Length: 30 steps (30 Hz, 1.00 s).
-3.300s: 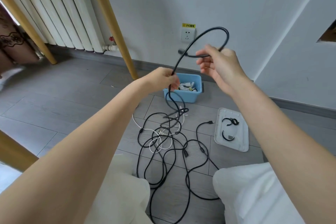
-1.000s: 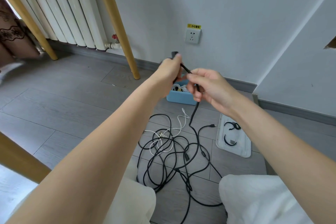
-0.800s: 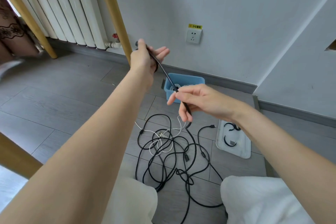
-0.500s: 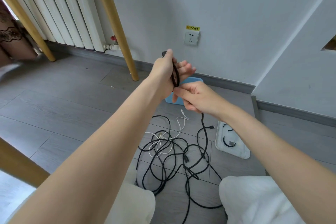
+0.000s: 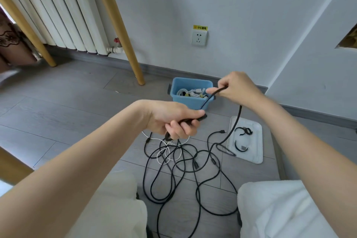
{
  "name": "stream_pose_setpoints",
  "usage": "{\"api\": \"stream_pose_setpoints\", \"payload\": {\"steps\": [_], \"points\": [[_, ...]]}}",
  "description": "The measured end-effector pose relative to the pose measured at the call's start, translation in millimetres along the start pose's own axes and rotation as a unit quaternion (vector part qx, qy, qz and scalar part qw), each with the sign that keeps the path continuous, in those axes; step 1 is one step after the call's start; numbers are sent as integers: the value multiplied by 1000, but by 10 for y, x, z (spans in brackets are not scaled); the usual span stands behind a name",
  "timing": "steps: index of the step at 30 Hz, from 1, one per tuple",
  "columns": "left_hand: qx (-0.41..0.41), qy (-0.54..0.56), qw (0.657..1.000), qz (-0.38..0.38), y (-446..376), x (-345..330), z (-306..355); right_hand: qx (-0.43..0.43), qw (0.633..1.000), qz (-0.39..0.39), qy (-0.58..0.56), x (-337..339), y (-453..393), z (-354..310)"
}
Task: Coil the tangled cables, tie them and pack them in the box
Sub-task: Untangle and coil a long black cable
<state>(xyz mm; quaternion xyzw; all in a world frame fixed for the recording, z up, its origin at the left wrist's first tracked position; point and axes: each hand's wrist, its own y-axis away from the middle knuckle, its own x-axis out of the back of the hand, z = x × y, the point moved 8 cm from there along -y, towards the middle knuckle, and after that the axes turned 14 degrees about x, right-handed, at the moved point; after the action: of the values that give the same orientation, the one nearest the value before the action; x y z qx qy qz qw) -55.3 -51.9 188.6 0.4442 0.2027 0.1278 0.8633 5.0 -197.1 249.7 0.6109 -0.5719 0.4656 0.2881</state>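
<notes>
Item: left hand [image 5: 174, 120], fingers curled round the first turns of a black cable [image 5: 234, 127]; plug end juts just past the thumb.

Item: right hand [image 5: 236, 88], pinching the same cable farther along, raised in front of the blue box [image 5: 180, 83]. From the pinch the cable drops to the floor.

Item: tangle of black cables [image 5: 183, 168] with a white cable [image 5: 164, 155] woven in, on the floor between the knees.

Item: box, at the wall, already holding coiled white cables.

Item: white lid [image 5: 257, 141], right of the pile, carrying two black ties [image 5: 242, 138].

Risks, judged: the trailing length runs into the pile, so pulling may cinch a knot or drag neighbours along. It crosses the lid's edge and could sweep lid or ties aside. A loose left grip would let the turns spring open.
</notes>
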Motion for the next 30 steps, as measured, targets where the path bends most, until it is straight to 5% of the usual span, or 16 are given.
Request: {"api": "stream_pose_setpoints", "payload": {"steps": [4, 7, 12, 18, 20, 23, 24, 25, 26, 27, 28, 30], "points": [[-13, 162, 977, 141, -83, 357, -86, -13, 1000, -7, -7, -9, -80, -197], [-114, 320, 922, 186, -4, 700, -23, 4, 972, -44, -233, -142, -63, -394], [-306, 489, 814, 70, 417, 1074, 243, 20, 879, -81, -469, -138, -3, -623], [-426, 564, 707, -1, 671, 1184, 414, 44, 891, -190, -411, -437, 98, -728], [-394, 568, 722, -35, 606, 1047, 509, 47, 900, -265, -342, -667, 188, -780], [-316, 420, 846, -88, 477, 630, 660, -37, 902, -328, -278, -934, 252, -598], [-280, 356, 884, -118, 402, 441, 653, -123, 867, -324, -357, -942, 311, -554], [-238, 302, 910, -154, 324, 250, 612, -86, 915, -262, -293, -841, 231, -442], [-193, 253, 930, -183, 249, 65, 540, -120, 923, -236, -279, -740, 231, -333], [-156, 204, 948, -190, 175, -55, 450, 16, 982, -142, -123, -483, 76, -442], [-125, 154, 962, -185, 111, -127, 357, -80, 953, -167, -241, -534, 129, -326], [-76, 85, 978, -173, 52, -187, 189, 8, 969, -169, -180, -475, 53, -257]]}}
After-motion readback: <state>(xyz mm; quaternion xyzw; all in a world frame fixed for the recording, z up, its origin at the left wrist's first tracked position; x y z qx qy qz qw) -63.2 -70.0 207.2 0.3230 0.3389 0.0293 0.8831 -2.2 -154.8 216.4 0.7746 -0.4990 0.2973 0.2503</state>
